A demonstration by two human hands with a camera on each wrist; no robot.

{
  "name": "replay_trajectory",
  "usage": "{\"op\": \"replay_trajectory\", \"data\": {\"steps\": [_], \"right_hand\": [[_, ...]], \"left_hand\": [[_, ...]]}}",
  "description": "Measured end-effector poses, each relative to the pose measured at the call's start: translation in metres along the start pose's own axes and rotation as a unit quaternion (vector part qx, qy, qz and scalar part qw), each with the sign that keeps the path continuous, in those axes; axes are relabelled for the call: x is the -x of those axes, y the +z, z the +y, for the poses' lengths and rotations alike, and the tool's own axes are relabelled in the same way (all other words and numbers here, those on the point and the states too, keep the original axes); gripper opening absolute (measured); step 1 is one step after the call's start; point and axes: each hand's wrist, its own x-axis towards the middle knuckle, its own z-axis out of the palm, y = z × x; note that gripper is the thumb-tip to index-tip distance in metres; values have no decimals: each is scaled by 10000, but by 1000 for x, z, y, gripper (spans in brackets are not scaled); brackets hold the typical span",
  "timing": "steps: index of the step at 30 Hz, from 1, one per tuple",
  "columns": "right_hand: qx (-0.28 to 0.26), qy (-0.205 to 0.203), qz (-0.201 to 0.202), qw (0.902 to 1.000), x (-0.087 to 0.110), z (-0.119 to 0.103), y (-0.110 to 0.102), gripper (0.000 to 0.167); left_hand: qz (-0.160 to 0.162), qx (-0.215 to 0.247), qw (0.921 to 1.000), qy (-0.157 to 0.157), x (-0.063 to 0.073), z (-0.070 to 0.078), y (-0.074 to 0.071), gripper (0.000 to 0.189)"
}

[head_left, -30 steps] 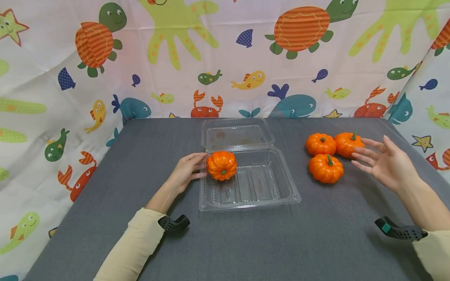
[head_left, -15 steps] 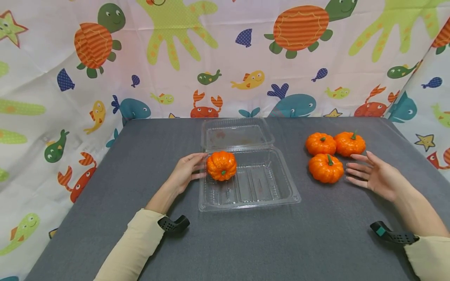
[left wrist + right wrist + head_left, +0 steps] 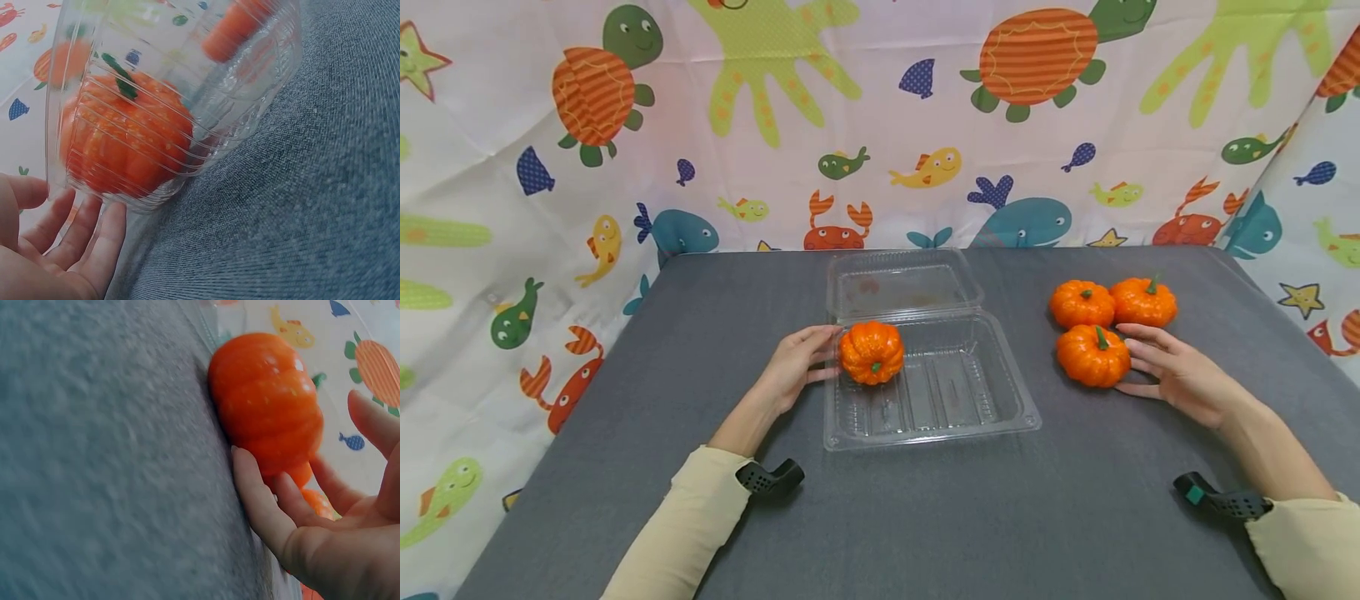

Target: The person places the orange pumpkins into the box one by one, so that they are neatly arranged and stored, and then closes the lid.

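Observation:
A clear plastic clamshell container lies with its lid folded back. One small orange pumpkin sits at its left side. My left hand holds the container's left edge; in the left wrist view the thumb is at the rim and the fingers lie against the outer wall. Three more pumpkins are grouped to the right: a front one, a back left one and a back right one. My right hand reaches the front pumpkin's right side, fingertips right at it, thumb apart in the right wrist view.
A dark grey cloth covers the table. Behind and beside it hangs a white curtain printed with sea animals. Each wrist wears a black strap, the left strap and the right strap.
My right hand has moved left and toward me, from beside the back right pumpkin to the front one's right side. The left hand, container and pumpkins have stayed put.

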Motion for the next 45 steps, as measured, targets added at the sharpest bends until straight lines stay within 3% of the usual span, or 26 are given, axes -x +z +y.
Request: {"op": "replay_trajectory", "data": {"steps": [5, 11, 19, 34, 45], "right_hand": [[487, -190, 177, 9985, -2, 3, 6, 35], [1004, -22, 487, 9938, -4, 2, 15, 48], [1598, 123, 606, 9852, -7, 0, 26, 47], [1849, 5, 518, 9814, -4, 0, 31, 47], [2349, -365, 450, 9703, -3, 1, 33, 52]], "left_hand": [[9, 13, 10000, -16, -1, 0, 1, 36], [16, 14, 10000, -6, -2, -1, 1, 36], [12, -19, 10000, 15, 1, 0, -1, 37], [32, 9, 10000, -11, 0, -3, -1, 36], [56, 32, 10000, -23, 0, -1, -1, 35]]}}
